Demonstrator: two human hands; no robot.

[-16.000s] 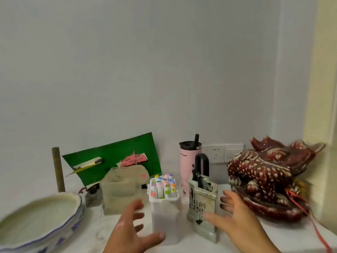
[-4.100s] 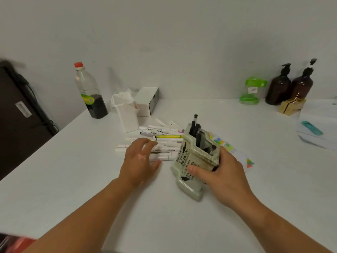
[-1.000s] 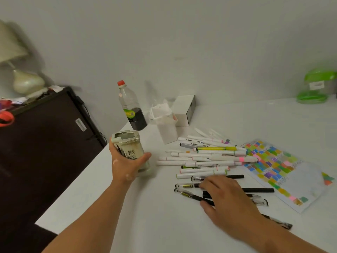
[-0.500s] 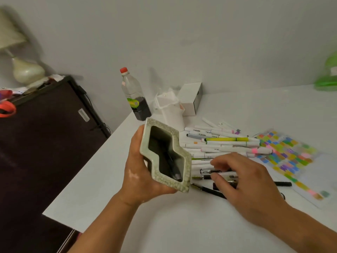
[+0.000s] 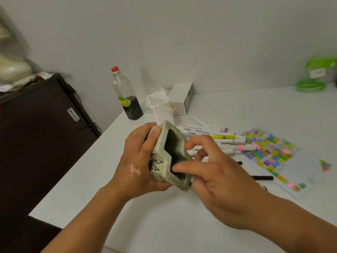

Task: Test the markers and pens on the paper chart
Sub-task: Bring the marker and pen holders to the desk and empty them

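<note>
While the holder is tipped up: its mouth faces the camera. It looks pretty much empty, but the bottom is dark, so can't say for sure.
Left hand: wrapped round the holder's wall, with the thumb curled over the top edge. The other fingers are hidden behind it.
Right hand: at the mouth, with one finger straight across the lower rim. The rest are loosely bent and spread, and nothing seen pinched.
Markers: white ones in a loose pile on the table, just behind the holder and touching the chart's edge.
Pens: black ones lying flat between the right hand and the chart.
Chart: flat on the right, with rows of colour swatches and part of the sheet white.
Step (a guess): the person is checking the holder for stragglers, and no testing has begun.
Doing it well: the glazed ceramic is probably slick and heavy, so the left grip wants to be firm. The opening's narrow, so tipping the mouth down toward the pile beats digging with fingers. After that, park the holder well left, away from the chart.
</note>
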